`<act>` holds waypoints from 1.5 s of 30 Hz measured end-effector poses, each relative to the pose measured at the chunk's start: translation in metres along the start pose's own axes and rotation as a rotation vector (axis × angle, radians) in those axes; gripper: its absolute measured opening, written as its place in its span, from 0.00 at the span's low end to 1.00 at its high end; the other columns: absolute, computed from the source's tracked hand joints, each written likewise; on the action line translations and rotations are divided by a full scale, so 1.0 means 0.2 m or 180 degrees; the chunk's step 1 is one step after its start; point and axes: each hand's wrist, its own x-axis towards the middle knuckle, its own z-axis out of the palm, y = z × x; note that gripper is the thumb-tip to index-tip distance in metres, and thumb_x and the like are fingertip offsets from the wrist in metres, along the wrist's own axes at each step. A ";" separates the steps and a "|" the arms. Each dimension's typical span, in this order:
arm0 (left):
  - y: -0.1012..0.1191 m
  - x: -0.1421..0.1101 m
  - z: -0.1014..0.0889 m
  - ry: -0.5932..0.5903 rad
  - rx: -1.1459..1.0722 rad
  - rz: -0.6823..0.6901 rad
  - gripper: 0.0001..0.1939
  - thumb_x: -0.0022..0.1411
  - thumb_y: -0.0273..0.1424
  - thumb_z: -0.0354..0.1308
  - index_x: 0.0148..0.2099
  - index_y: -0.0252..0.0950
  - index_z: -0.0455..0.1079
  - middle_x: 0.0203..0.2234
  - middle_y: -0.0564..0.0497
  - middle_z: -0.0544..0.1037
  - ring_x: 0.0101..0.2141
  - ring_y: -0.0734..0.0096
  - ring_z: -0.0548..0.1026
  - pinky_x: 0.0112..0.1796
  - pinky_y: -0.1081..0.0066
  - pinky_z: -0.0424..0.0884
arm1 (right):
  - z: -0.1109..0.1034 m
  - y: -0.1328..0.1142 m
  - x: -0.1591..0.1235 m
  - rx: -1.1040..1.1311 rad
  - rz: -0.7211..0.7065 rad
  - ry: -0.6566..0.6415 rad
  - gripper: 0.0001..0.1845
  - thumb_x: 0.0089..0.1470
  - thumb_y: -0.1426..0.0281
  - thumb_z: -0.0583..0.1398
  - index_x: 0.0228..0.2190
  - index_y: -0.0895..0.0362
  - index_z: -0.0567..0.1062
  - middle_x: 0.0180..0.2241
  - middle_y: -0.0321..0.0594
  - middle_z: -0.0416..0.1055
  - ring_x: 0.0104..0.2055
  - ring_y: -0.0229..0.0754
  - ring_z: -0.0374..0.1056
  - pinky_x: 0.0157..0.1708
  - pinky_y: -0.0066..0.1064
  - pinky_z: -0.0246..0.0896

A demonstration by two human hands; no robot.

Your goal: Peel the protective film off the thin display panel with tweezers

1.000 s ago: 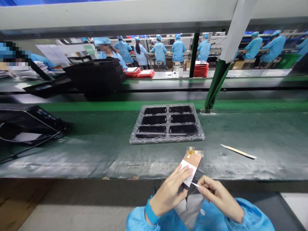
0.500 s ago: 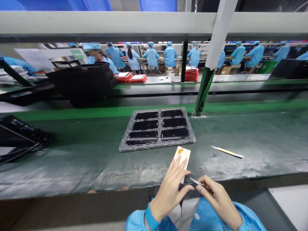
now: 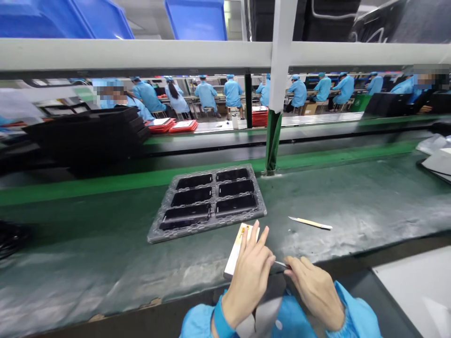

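Note:
Under my left hand (image 3: 249, 270) lies a flat white rectangular piece (image 3: 234, 256) with a gold-coloured patch near its far end, by the bench's front edge. Three of that hand's fingers stretch across the piece. Its index finger bends down towards the thumb, which is mostly hidden, and anything pinched there is too small to see. My right hand (image 3: 312, 286) grips slim metal tweezers (image 3: 281, 264), whose tip meets the left index finger. Beyond the hands, a clear plastic tray (image 3: 154, 234) holds several black phone screens (image 3: 236, 205). A craft knife (image 3: 312, 223) with a pale yellow handle lies to the right.
A white and green post (image 3: 273, 141) rises behind the tray to a shelf beam (image 3: 158, 54). Stacked black trays (image 3: 88, 136) stand at the back left. Dark cables (image 3: 14, 237) lie at the left edge. Several people in blue sit beyond the bench.
My left index finger and thumb have closed together, and the tweezers' tip has come up against them. The white piece now slants more. The whole view has swung to the right.

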 end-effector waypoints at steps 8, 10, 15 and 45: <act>-0.10 0.15 0.08 0.0185 -0.0012 -0.0236 0.11 0.73 0.29 0.45 0.49 0.37 0.68 0.59 0.44 0.73 0.66 0.53 0.57 0.61 0.40 0.61 | 0.02 0.16 -0.05 0.0307 0.0554 -0.0059 0.25 0.72 0.60 0.39 0.36 0.56 0.71 0.27 0.39 0.78 0.27 0.38 0.77 0.24 0.27 0.63; -0.08 0.19 0.10 0.0110 0.0179 -0.0061 0.10 0.72 0.28 0.47 0.39 0.37 0.68 0.58 0.44 0.74 0.65 0.51 0.59 0.61 0.40 0.61 | 0.03 0.18 -0.05 0.0372 0.0684 -0.0149 0.27 0.71 0.58 0.38 0.35 0.54 0.70 0.27 0.40 0.79 0.28 0.39 0.78 0.24 0.27 0.63; -0.07 0.26 0.13 -0.0090 0.0416 0.0118 0.07 0.68 0.34 0.58 0.39 0.35 0.71 0.58 0.41 0.73 0.64 0.42 0.61 0.60 0.34 0.59 | 0.04 0.25 -0.06 0.0429 0.1006 -0.0300 0.27 0.70 0.55 0.37 0.35 0.53 0.69 0.26 0.38 0.79 0.25 0.42 0.78 0.21 0.28 0.62; -0.10 -0.28 0.03 -0.0050 0.0660 0.0625 0.21 0.69 0.26 0.51 0.63 0.29 0.62 0.58 0.38 0.72 0.60 0.53 0.69 0.54 0.55 0.75 | -0.01 -0.17 -0.25 0.1926 0.1192 -0.1076 0.10 0.68 0.65 0.52 0.42 0.50 0.72 0.33 0.36 0.77 0.30 0.40 0.77 0.28 0.25 0.68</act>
